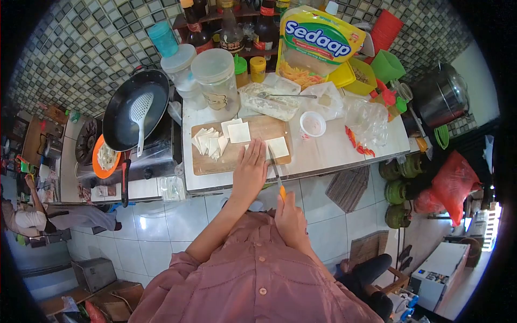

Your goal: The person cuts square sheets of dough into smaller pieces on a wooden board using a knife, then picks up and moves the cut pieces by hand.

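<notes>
A wooden cutting board (215, 166) lies on the counter in front of me. My left hand (251, 164) rests flat on it with fingers stretched out, over a white wrapper sheet that is mostly hidden beneath. My right hand (291, 218) is closed around the orange handle of a knife (276, 171), whose blade reaches onto the board just right of my left fingertips. Beside the blade lies a square white sheet (278, 147). Left of my hand are more square sheets (239, 132) and a pile of cut, roughly triangular pieces (207, 142).
Left stands a black frying pan (116, 116) with a white slotted turner (141, 110), near an orange plate (99, 168) of food. Behind the board are jars (215, 81), a flour tray (274, 105) with a spoon, and a white cup (312, 125). Red chillies (355, 142) lie right. Other people are nearby.
</notes>
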A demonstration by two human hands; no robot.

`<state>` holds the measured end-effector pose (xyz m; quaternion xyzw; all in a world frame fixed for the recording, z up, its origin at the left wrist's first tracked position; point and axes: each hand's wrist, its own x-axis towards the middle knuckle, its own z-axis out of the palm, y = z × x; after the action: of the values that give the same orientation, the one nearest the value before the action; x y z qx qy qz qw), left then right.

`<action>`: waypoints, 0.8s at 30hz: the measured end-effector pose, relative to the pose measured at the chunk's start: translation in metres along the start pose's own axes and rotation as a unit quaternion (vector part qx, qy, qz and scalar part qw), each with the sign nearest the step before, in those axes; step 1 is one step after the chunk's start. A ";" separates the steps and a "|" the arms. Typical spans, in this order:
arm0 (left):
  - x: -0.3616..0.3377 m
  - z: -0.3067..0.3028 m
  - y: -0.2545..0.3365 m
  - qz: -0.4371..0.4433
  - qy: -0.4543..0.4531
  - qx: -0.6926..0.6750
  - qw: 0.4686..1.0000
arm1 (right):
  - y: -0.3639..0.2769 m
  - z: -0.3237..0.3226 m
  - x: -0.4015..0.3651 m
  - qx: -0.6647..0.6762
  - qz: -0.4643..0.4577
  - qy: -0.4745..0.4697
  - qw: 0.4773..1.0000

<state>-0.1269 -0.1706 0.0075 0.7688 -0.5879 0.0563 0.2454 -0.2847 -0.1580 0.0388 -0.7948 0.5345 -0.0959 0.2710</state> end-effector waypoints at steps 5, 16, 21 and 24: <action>0.000 -0.024 -0.012 0.058 -0.061 -0.062 0.995 | 0.026 0.002 -0.010 0.127 -0.023 0.041 0.991; 0.021 -0.037 -0.009 0.039 -0.049 -0.095 0.994 | 0.027 -0.014 0.002 0.220 -0.018 0.052 0.974; 0.016 -0.037 -0.005 0.046 -0.088 -0.035 0.994 | 0.036 -0.009 0.004 0.208 -0.026 0.053 0.976; 0.016 -0.044 -0.008 0.069 -0.079 -0.029 0.994 | 0.038 -0.011 0.005 0.216 -0.012 0.046 0.975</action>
<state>-0.1058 -0.1632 0.0499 0.7211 -0.6585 -0.0046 0.2156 -0.3179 -0.1773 0.0267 -0.7185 0.5038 -0.2484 0.4102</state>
